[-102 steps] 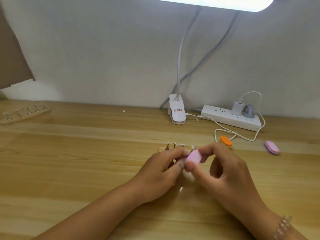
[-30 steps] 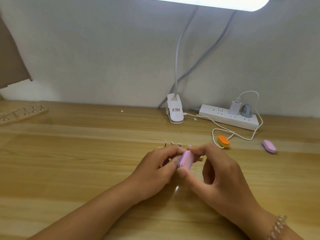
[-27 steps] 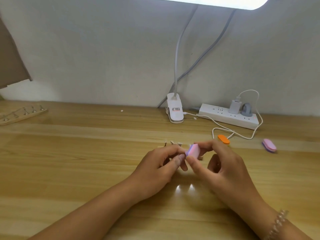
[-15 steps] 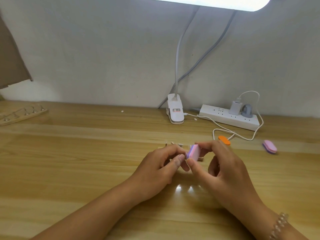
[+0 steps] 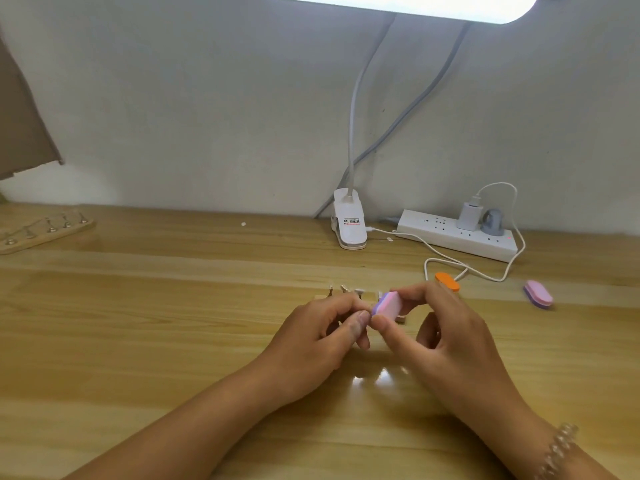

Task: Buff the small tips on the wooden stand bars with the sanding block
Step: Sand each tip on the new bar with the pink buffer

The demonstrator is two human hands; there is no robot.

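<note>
**Sanding block working at the near stand bar, mid-bench**

The right hand [image 5: 450, 344] is pinching the pink-and-purple sanding block [image 5: 388, 304] between thumb and forefinger. Its other fingers [image 5: 429, 332] are curling loosely underneath. The block is tilting on edge, and its purple end is touching the left thumb tip.

The left hand [image 5: 317, 337] is curling down over the near wooden stand bar [image 5: 401, 319] and seems to be gripping it. The exact contact is hidden under the knuckles. Only the bar's right end is peeking out below the block. Three small tips [image 5: 344, 289] are sticking up behind the left knuckles (a fourth is maybe just by the block, too blurry to call). Which tip the block is rubbing cannot be told.

A second wooden stand bar [image 5: 46, 231] with its row of tips is lying at the bench's far left edge, well apart. An orange block [image 5: 447, 282] is sitting just behind the right forefinger. Another pink block [image 5: 538, 294] is lying further right.

At the back, a white clip lamp base [image 5: 349, 226] is standing beside a power strip [image 5: 450, 239], which is carrying a white charger [image 5: 469, 216]. A white cable [image 5: 429, 263] is looping over the bench [image 5: 156, 323]. A bead bracelet [image 5: 557, 448] is showing on the right wrist.
</note>
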